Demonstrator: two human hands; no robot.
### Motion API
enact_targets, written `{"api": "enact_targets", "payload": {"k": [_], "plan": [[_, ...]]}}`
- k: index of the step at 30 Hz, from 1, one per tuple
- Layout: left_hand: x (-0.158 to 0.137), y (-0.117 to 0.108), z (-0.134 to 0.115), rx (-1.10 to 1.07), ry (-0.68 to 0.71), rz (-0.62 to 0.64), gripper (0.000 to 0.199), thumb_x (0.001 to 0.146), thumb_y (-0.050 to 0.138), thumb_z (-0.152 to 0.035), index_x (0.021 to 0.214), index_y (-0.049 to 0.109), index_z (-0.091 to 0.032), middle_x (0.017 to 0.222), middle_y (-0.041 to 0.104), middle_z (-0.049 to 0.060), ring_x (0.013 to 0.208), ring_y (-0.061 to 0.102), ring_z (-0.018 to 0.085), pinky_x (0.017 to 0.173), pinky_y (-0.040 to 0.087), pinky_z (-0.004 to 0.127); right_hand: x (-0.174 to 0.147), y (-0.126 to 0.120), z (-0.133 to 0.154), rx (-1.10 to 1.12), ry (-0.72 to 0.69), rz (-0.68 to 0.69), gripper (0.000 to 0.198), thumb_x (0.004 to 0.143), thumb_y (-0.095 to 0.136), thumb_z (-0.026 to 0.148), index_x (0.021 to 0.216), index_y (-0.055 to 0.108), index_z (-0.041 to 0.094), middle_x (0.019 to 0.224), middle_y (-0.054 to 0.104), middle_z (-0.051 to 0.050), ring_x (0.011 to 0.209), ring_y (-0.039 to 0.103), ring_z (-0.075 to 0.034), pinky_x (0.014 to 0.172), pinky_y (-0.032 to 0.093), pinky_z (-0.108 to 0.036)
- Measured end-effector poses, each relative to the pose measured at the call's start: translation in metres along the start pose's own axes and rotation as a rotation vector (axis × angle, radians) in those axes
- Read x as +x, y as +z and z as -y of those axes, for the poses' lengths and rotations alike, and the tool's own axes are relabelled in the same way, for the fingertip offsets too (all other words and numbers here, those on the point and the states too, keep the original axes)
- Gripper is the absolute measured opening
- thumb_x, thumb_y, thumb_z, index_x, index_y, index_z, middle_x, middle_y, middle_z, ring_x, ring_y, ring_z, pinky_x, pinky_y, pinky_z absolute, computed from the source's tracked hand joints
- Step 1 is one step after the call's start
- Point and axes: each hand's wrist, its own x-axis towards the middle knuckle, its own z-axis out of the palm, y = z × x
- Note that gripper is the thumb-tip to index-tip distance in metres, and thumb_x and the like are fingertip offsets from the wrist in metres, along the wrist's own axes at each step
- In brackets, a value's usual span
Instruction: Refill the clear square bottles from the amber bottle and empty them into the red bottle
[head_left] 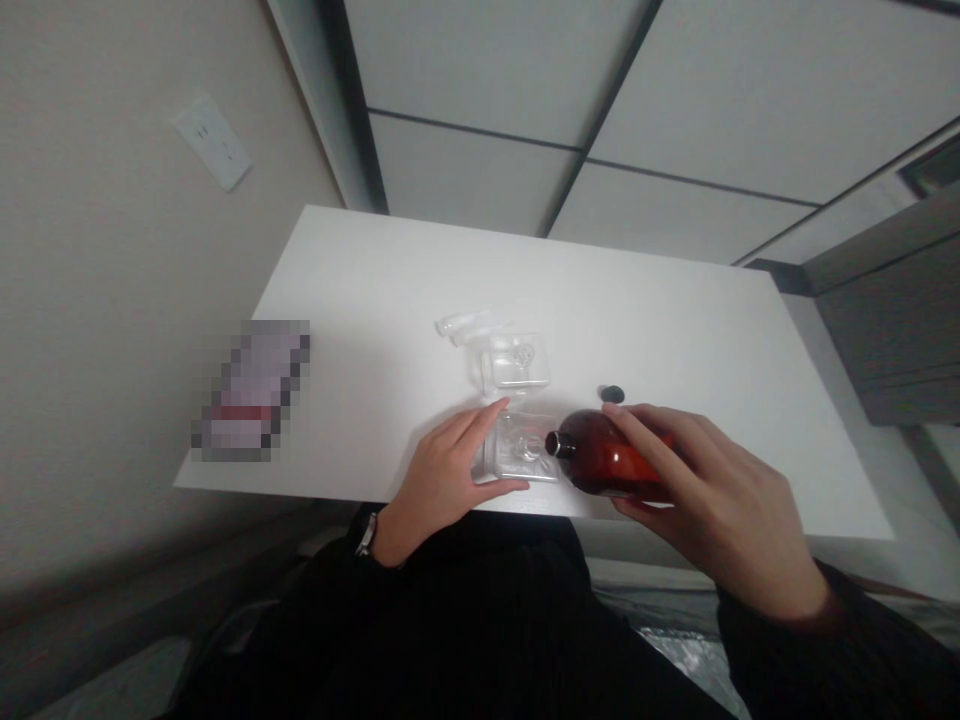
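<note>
My right hand [720, 490] is wrapped round an amber bottle [611, 455], which is tilted nearly flat with its uncapped neck pointing left. The neck is over the right side of a clear, box-shaped container [517, 450] with a round opening on top. My left hand [454, 465] grips this container from the left, thumb on the near side and fingers on the far side. Whether liquid is flowing from the bottle I cannot tell. Just beyond stands a second clear container [517, 362] of the same shape. A small black cap [613, 394] lies beyond the bottle.
Clear tube-like pieces [465, 325] lie behind the containers on the white table [360, 290]. A blurred-out flat object [251, 390] is at the table's left end. A wall with an outlet [213, 142] rises at left, and pale panels [480, 170] stand behind the table.
</note>
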Motion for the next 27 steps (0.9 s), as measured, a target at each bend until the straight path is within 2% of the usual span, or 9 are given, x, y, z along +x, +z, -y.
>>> {"api": "enact_targets", "payload": {"k": [10,15,20,27], "plan": [[0.0007,-0.0005,-0.0011,-0.005,-0.005,0.009,0.088,0.09,0.072,-0.07,0.159,0.045,-0.023,0.148,0.068,0.017,0.132,0.069,0.034,0.112,0.058,0.051,0.0003,-0.0009,-0.0001,0.002,0.003,0.001,0.074,0.097,0.065,0.018,0.165,0.037,0.018,0.123,0.072,-0.016,0.103,0.072,-0.031,0.07,0.06,-0.037],[0.0006,-0.0005,-0.0007,-0.001,0.012,-0.003,0.088,0.09,0.072,-0.069,0.159,0.045,-0.022,0.146,0.068,0.018,0.129,0.07,0.034,0.109,0.06,0.051,0.0007,-0.0006,0.0001,-0.015,0.004,-0.003,0.071,0.096,0.066,0.018,0.163,0.04,0.018,0.122,0.072,-0.016,0.102,0.072,-0.031,0.071,0.06,-0.037],[0.0007,-0.0004,-0.0004,-0.016,-0.008,0.007,0.089,0.089,0.074,-0.068,0.161,0.045,-0.024,0.148,0.068,0.017,0.132,0.069,0.035,0.112,0.058,0.052,-0.0004,-0.0001,-0.0006,-0.012,0.002,0.005,0.074,0.098,0.064,0.019,0.166,0.036,0.019,0.123,0.072,-0.016,0.102,0.072,-0.031,0.071,0.06,-0.037],[0.0,-0.0006,-0.0001,-0.008,0.005,-0.005,0.088,0.09,0.071,-0.07,0.159,0.046,-0.021,0.148,0.068,0.018,0.131,0.07,0.034,0.111,0.059,0.052,-0.0017,0.0001,-0.0009,-0.007,-0.001,0.007,0.069,0.098,0.067,0.019,0.162,0.041,0.017,0.124,0.071,-0.017,0.104,0.071,-0.032,0.072,0.059,-0.038]]}}
